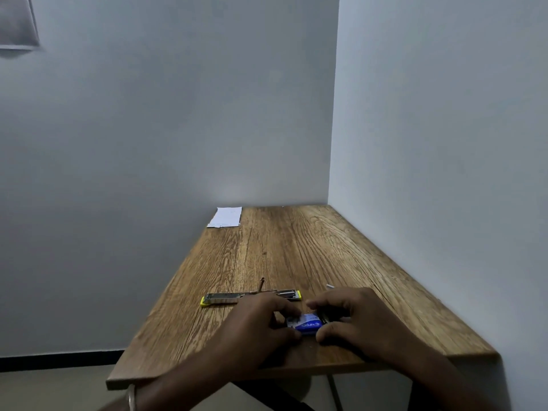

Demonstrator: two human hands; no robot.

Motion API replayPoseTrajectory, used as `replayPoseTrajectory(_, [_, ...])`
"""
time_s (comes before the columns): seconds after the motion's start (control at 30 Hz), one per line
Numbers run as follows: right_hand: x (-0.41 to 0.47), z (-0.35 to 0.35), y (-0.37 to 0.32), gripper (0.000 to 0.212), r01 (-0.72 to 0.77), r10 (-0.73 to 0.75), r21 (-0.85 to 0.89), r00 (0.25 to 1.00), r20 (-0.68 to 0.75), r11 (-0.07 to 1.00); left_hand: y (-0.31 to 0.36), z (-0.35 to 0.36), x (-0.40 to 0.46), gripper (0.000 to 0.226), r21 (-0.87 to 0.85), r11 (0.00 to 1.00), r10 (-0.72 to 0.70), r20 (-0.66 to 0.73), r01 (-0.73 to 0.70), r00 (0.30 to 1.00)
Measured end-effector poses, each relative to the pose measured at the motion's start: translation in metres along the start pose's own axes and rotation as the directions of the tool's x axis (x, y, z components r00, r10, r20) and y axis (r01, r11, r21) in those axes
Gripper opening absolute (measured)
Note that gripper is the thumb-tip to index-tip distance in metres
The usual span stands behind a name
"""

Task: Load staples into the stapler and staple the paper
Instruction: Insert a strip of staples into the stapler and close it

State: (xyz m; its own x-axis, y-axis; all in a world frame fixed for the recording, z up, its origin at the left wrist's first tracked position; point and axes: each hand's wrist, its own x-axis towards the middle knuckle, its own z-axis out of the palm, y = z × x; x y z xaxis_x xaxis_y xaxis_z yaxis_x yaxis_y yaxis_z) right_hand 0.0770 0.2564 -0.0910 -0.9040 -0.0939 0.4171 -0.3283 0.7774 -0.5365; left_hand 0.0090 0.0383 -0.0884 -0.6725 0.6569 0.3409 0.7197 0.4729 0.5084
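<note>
A small blue and white staple box (305,322) sits near the front edge of the wooden table (296,250). My left hand (261,324) grips its left end and my right hand (350,315) grips its right end, fingers curled around it. Just behind my hands lies the stapler (234,298), metal with yellow ends, swung fully open and flat. A white sheet of paper (225,216) rests at the far left corner of the table by the wall. A small loose metal piece (329,286) lies behind my right hand.
The table stands in a corner, with grey walls at its far end and along its right side. Its left edge drops off to the floor. Dark table legs (335,393) show under the front edge. A bracelet circles my left wrist.
</note>
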Motion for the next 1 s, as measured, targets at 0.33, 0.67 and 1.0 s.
replayPoseTrajectory(0.33, [-0.005,-0.018,0.013,0.029,-0.055,0.055,0.004,0.998,0.018,0.998,-0.01,0.002,0.0,0.03,-0.064,0.998,-0.025,-0.025,0.023,0.999])
replayPoseTrajectory(0.67, [0.019,-0.025,-0.002,0.013,0.018,0.004,-0.107,0.98,0.2,0.994,-0.007,0.005,-0.004,0.032,-0.065,0.998,0.002,-0.055,-0.006,0.998])
replayPoseTrajectory(1.0, [0.021,-0.028,-0.011,0.013,0.032,0.013,-0.163,0.964,0.265,0.986,-0.007,0.005,-0.003,0.033,-0.058,0.998,-0.015,-0.07,0.011,0.997])
